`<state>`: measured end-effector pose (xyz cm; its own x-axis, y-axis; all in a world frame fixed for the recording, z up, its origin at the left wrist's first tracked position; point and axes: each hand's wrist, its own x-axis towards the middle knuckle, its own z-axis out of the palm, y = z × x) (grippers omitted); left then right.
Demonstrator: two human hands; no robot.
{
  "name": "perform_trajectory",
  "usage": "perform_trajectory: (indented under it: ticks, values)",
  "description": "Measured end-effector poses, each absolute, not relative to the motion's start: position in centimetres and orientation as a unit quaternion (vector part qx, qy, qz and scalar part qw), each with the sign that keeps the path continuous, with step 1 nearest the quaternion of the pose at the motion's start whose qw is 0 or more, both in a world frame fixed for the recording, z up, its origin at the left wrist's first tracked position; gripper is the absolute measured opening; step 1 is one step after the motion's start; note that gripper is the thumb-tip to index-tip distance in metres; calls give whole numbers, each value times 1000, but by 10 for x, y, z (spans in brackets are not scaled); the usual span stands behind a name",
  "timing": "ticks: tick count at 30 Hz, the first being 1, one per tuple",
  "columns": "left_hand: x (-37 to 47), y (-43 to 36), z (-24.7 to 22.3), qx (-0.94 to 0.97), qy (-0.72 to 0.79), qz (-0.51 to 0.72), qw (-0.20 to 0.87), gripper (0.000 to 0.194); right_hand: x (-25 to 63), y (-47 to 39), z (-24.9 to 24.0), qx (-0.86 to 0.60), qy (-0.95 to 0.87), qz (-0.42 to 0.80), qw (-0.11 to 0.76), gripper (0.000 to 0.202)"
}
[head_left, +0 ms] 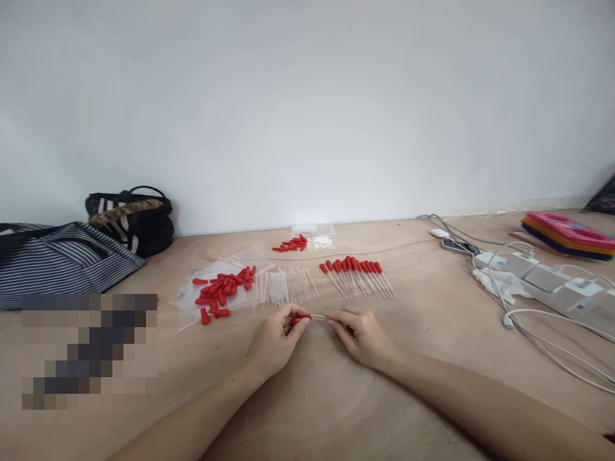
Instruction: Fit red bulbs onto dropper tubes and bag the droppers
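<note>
My left hand [277, 338] pinches a red rubber dropper bulb [300, 319] between thumb and fingers. A thin clear glass pipette tube [318, 317] runs from the bulb's mouth to my right hand [358, 333], whose fingertips are closed on its other end. How deep the tube sits in the bulb is too small to tell. Beyond my left hand lie loose red bulbs [225, 287] on clear plastic bags [187, 296], and a row of bare tubes [286, 286]. Beyond my right hand, droppers [358, 275] with red bulbs on their tubes lie side by side.
Farther back are smaller red bulbs [291, 244] and a bag of thin tubes [321, 242]. Striped [62, 262] and black bags [154, 224] stand at left. A power strip with chargers [548, 278], cables [528, 349] and colourful folders [571, 234] occupy the right.
</note>
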<state>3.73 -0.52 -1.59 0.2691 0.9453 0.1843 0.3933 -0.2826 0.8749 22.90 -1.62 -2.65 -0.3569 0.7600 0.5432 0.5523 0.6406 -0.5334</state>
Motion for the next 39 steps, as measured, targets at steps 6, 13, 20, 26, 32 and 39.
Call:
perform_trajectory:
  ticks: [6, 13, 20, 26, 32, 39]
  values:
    - [40, -7, -14, 657, 473, 409, 420, 15, 232, -15, -26, -366, -817, 127, 426, 28]
    - [42, -6, -13, 617, 463, 439, 461, 18, 233, -15, -26, -347, -818, 150, 433, 30]
    - [41, -7, -13, 620, 463, 428, 466, 20, 235, -13, -28, -331, -827, 150, 429, 31]
    - [41, -9, -13, 632, 465, 417, 459, 19, 236, -9, -28, -305, -840, 149, 423, 32]
    - [41, -9, -14, 623, 469, 423, 461, 26, 231, -8, -25, -305, -835, 168, 427, 28]
    - [39, -7, -18, 633, 475, 414, 450, 27, 224, -6, -23, -312, -832, 174, 424, 23]
